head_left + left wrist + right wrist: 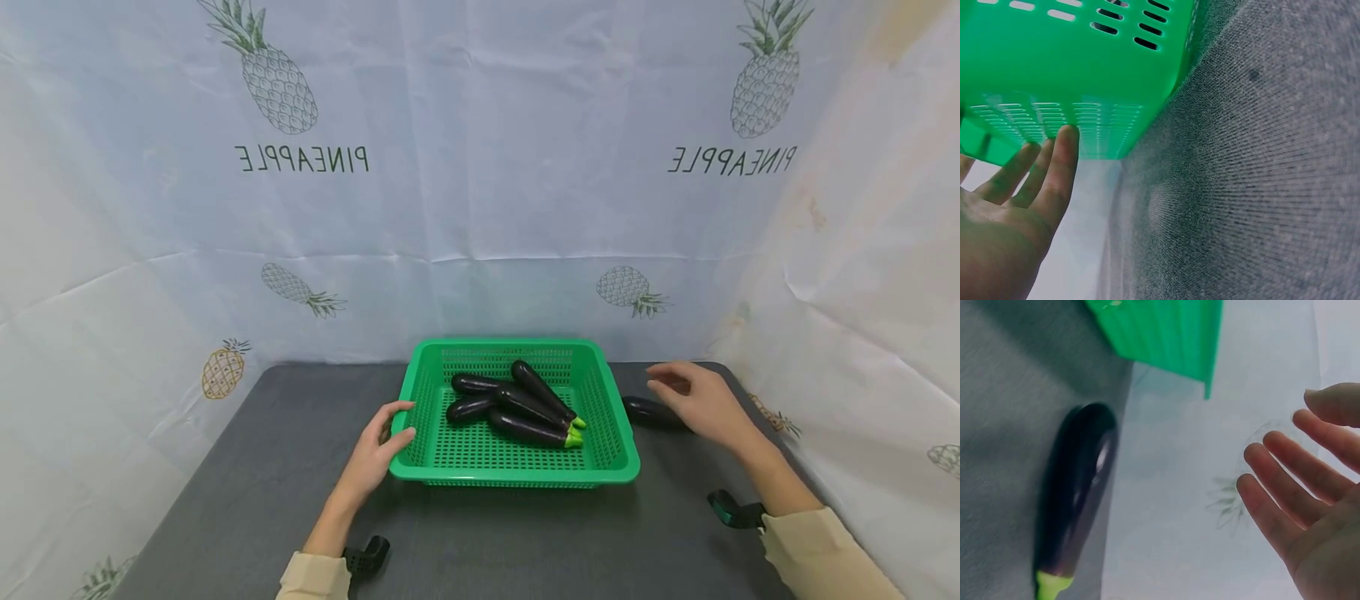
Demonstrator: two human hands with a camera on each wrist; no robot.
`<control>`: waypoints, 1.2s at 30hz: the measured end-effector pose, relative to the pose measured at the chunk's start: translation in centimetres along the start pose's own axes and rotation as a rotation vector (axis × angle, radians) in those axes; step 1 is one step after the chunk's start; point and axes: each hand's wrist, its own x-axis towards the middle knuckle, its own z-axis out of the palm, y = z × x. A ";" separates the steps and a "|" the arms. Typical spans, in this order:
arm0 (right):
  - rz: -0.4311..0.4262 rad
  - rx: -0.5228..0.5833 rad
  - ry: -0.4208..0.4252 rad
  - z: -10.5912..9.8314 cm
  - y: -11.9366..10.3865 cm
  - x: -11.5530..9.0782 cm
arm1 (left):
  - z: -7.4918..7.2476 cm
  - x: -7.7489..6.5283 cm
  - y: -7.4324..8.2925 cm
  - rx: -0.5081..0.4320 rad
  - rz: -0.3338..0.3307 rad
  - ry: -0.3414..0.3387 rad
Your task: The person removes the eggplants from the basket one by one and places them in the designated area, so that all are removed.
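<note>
A green plastic basket [517, 477] holds several dark purple eggplants [528, 427], some with bright green caps showing. My left hand [371, 450] holds the basket's left rim, thumb and index fingertip over the edge. In the left wrist view, other fingers [1060, 165] lie against the outer wall. One more eggplant [1079, 494] lies on the table right of the basket, its green cap toward the near side in the right wrist view. Above it hovers my right hand [705, 404], fingers loosely bent and apart from it, holding nothing. The hand partly hides that eggplant in the head view.
The dark grey table [300, 467] runs beneath everything. White curtains [465, 192] with pineapple prints hang behind the table and on both sides, and the right one comes close to the right forearm. Each wrist wears a black camera mount [367, 557].
</note>
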 end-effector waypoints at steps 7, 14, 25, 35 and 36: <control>-0.025 0.003 0.027 0.2 -2.2 0.2 | 0.0 0.0 0.1 0.000 0.001 -0.004; -0.053 0.014 0.022 1.0 -4.1 0.3 | 0.0 0.0 0.0 -0.001 -0.001 -0.009; -0.067 0.034 -0.015 2.5 -6.8 0.8 | 0.0 0.1 0.3 0.000 -0.009 0.003; -0.114 0.043 -0.062 4.8 -8.2 1.5 | 0.1 0.1 0.5 -0.004 -0.021 0.005; -0.119 0.048 -0.066 5.0 -8.4 1.5 | 0.1 0.1 0.4 -0.004 -0.021 0.005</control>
